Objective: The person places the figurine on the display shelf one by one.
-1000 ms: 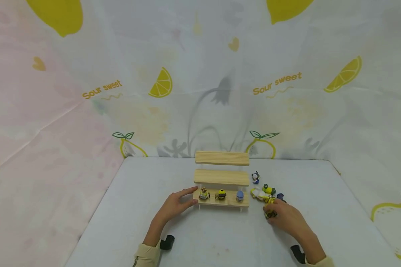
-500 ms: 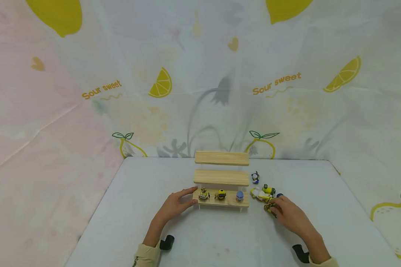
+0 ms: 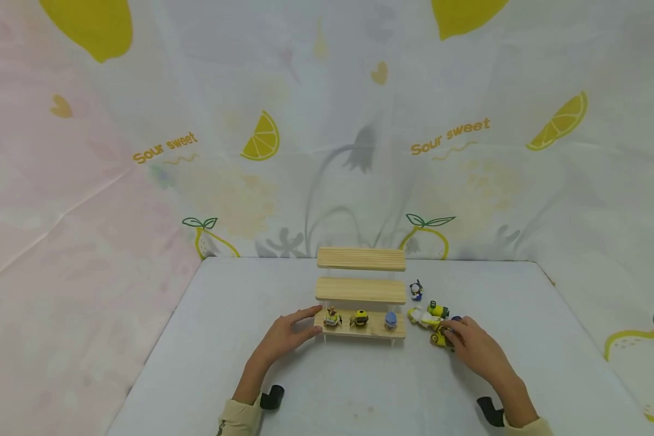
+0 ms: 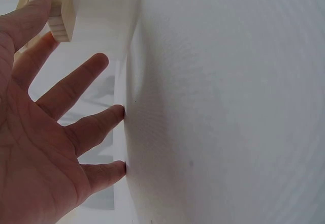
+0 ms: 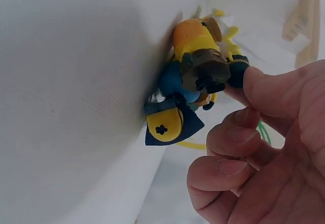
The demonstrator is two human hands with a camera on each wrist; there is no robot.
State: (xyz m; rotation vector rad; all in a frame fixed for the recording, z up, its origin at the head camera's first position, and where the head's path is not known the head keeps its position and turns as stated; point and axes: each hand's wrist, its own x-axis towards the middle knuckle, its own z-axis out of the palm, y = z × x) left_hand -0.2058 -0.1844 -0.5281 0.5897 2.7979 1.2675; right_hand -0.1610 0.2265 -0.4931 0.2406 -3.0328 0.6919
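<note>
My left hand [image 3: 286, 335] has its fingers spread, with thumb and index finger at the two edges of the lowest board's left end on a three-tier wooden display shelf [image 3: 361, 289]. Three small toy figures stand on that board: a yellow one [image 3: 332, 317], a black-and-yellow one [image 3: 361, 318] and a blue-capped one [image 3: 390, 320]. Right of the shelf, my right hand [image 3: 476, 348] pinches a black part of a yellow toy figure [image 5: 195, 38] between thumb and index finger. A dark blue figure piece with a yellow patch [image 5: 167, 125] lies against the table beside it.
More toy figures lie right of the shelf: a white-and-yellow one [image 3: 422, 317], a green-and-yellow one [image 3: 438, 309] and a blue-and-white one [image 3: 416, 290]. Lemon-printed cloth [image 3: 327, 151] hangs behind the white table [image 3: 240, 284].
My right hand has shifted slightly right, and the yellow figure at its fingertips has turned. My left hand keeps its place at the shelf.
</note>
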